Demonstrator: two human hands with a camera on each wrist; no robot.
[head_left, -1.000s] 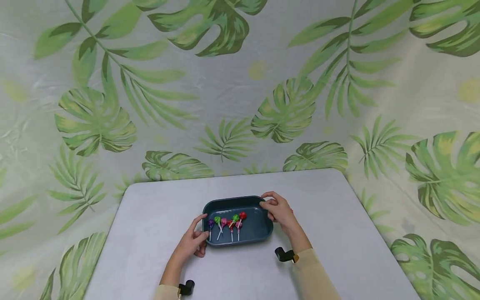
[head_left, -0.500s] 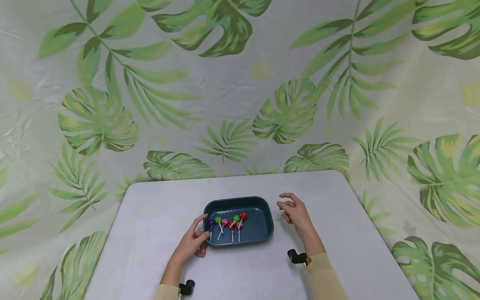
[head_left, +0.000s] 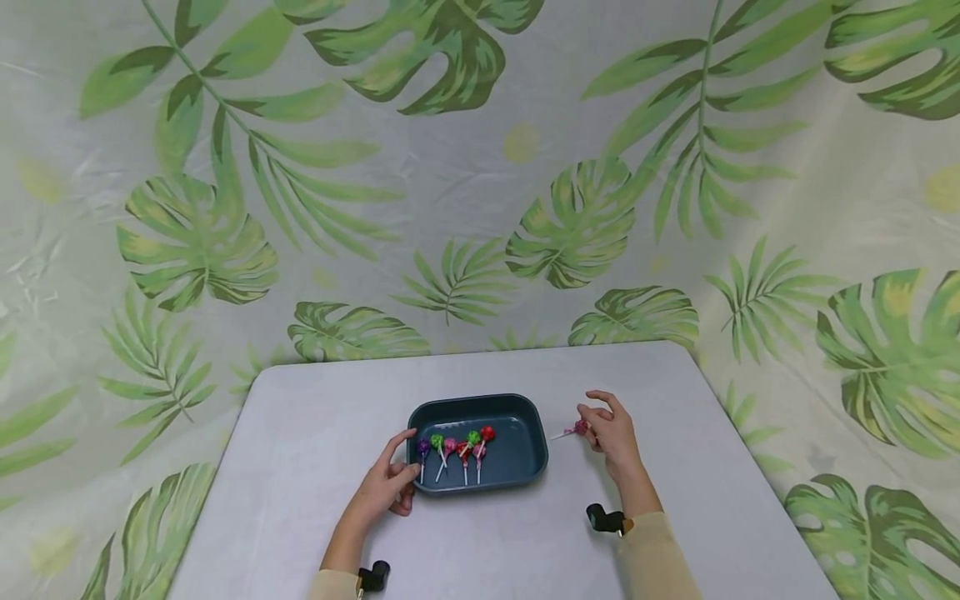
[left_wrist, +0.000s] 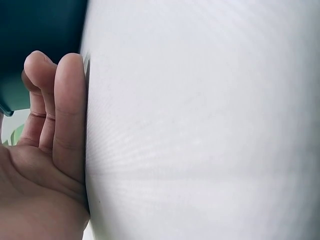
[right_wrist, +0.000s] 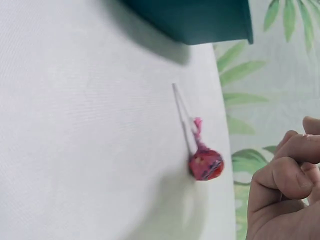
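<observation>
A dark blue-green tray [head_left: 517, 454] stands on the table with several wrapped lollipops lying in its left half, among them a red one [head_left: 487, 433], a green one [head_left: 437, 441] and a purple one [head_left: 423, 446]. At the tray's left end my left hand [head_left: 381, 483] grips the rim between thumb and forefinger; its other fingers are curled outside the wall. Right of the tray, a pink-and-red lollipop [right_wrist: 206, 165] lies on the table, stick pointing toward the tray. My right hand [head_left: 617, 435] is just beside its head, fingers loosely bent and holding nothing.
The white table [head_left: 315, 417] has rounded back corners. Behind it hangs a pale cloth [head_left: 480, 192] printed with green leaves. Each wrist wears a small black camera, such as the right one [head_left: 602, 518].
My right hand has let go of the tray's right rim and moved right, uncovering the lollipop on the table. The left hand stays on the tray.
</observation>
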